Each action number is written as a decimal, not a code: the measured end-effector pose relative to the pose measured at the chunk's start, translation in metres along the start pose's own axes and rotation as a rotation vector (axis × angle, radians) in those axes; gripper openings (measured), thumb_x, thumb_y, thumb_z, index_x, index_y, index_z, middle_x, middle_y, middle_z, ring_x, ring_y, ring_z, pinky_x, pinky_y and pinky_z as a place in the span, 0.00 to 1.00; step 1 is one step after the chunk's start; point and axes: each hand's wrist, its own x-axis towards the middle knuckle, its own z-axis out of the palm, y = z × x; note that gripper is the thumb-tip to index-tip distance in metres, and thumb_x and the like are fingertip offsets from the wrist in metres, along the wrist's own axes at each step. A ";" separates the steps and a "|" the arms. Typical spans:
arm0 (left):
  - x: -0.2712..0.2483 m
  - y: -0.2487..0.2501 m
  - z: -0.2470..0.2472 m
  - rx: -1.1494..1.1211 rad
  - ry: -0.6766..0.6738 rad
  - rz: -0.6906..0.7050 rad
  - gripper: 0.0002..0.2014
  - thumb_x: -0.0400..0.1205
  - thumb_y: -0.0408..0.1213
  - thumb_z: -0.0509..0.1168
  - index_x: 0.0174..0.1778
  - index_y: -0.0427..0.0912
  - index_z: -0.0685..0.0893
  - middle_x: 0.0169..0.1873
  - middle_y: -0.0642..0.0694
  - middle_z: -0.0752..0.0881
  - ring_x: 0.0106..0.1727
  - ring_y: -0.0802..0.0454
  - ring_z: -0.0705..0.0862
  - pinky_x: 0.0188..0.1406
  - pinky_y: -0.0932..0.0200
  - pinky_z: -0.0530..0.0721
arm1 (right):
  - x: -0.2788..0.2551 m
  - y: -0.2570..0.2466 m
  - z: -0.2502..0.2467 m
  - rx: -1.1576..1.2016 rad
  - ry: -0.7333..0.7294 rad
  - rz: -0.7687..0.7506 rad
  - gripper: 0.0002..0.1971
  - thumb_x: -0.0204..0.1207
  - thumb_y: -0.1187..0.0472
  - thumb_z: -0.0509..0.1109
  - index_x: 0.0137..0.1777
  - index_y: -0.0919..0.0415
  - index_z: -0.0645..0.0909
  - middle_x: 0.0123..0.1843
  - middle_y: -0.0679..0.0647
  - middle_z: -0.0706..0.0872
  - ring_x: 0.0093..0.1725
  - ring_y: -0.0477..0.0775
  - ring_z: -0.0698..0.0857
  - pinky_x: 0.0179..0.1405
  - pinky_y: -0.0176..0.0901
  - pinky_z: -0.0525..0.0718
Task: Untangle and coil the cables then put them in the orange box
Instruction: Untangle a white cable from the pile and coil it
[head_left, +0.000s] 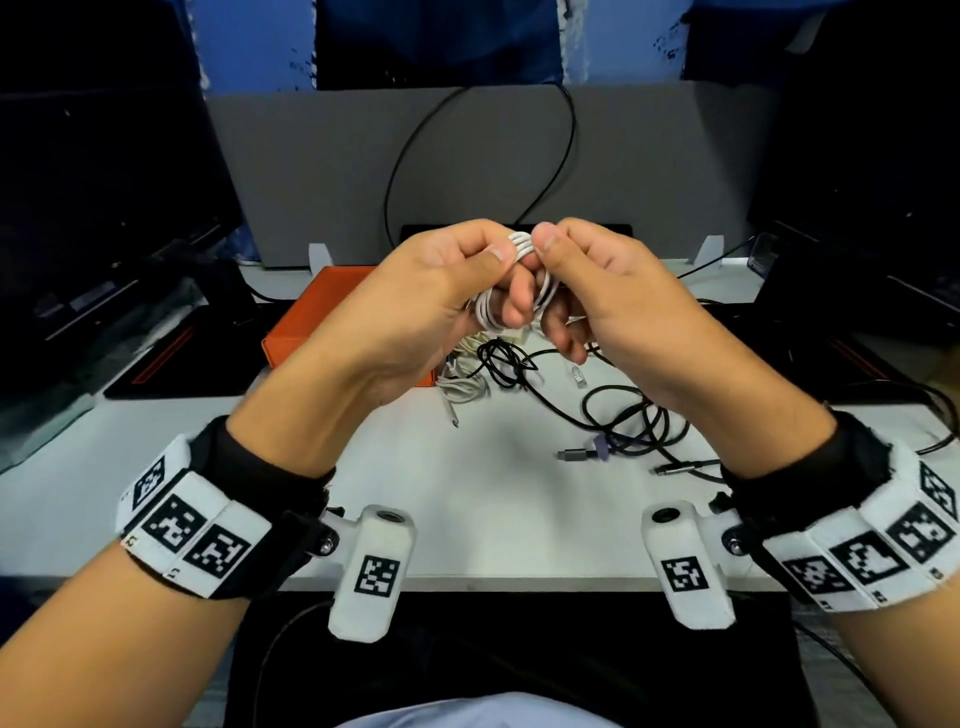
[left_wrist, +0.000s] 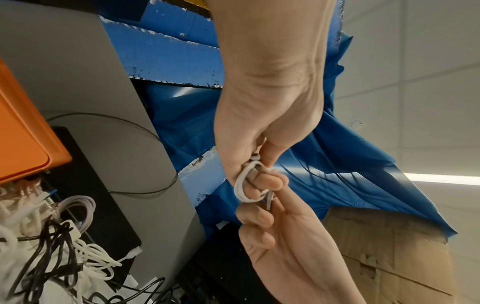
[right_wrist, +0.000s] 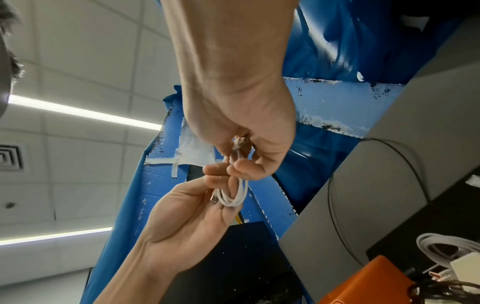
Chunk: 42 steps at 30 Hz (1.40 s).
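Note:
I hold a small coil of white cable (head_left: 519, 245) up above the table with both hands. My left hand (head_left: 497, 260) pinches the top of the coil between thumb and fingers. My right hand (head_left: 549, 248) pinches it from the other side, its lower fingers curled through the loops. In the left wrist view the white coil (left_wrist: 242, 185) wraps round my fingers, with a connector end sticking out. The right wrist view shows the coil (right_wrist: 233, 197) hanging between the two hands. The orange box (head_left: 296, 332) lies on the table behind my left hand, partly hidden.
Below my hands lies a tangle of black cable (head_left: 506, 358) and white cables (head_left: 462, 385), with a loose clear plug (head_left: 577, 375). A black cable with a purple strap (head_left: 639, 428) lies at the right. A grey panel (head_left: 311, 171) stands behind, with monitors on both sides.

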 end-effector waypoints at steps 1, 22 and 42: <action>0.000 0.000 0.001 0.018 0.013 0.001 0.09 0.93 0.31 0.54 0.57 0.31 0.78 0.35 0.44 0.84 0.41 0.43 0.79 0.56 0.46 0.80 | 0.000 0.000 -0.001 0.037 -0.017 0.012 0.15 0.93 0.52 0.57 0.50 0.61 0.77 0.39 0.51 0.90 0.28 0.54 0.75 0.24 0.44 0.71; -0.002 0.008 -0.008 0.378 0.239 0.044 0.03 0.84 0.36 0.74 0.48 0.43 0.93 0.32 0.51 0.90 0.34 0.55 0.85 0.40 0.58 0.89 | -0.003 0.005 0.003 -0.659 0.237 -0.123 0.17 0.91 0.47 0.58 0.45 0.57 0.73 0.28 0.47 0.75 0.32 0.50 0.75 0.30 0.40 0.70; 0.007 -0.013 -0.025 0.435 -0.117 -0.072 0.19 0.80 0.49 0.77 0.46 0.35 0.85 0.28 0.31 0.78 0.27 0.39 0.72 0.28 0.45 0.73 | 0.001 0.015 0.010 0.052 -0.053 0.207 0.14 0.92 0.51 0.59 0.47 0.58 0.75 0.31 0.50 0.67 0.23 0.46 0.59 0.20 0.34 0.60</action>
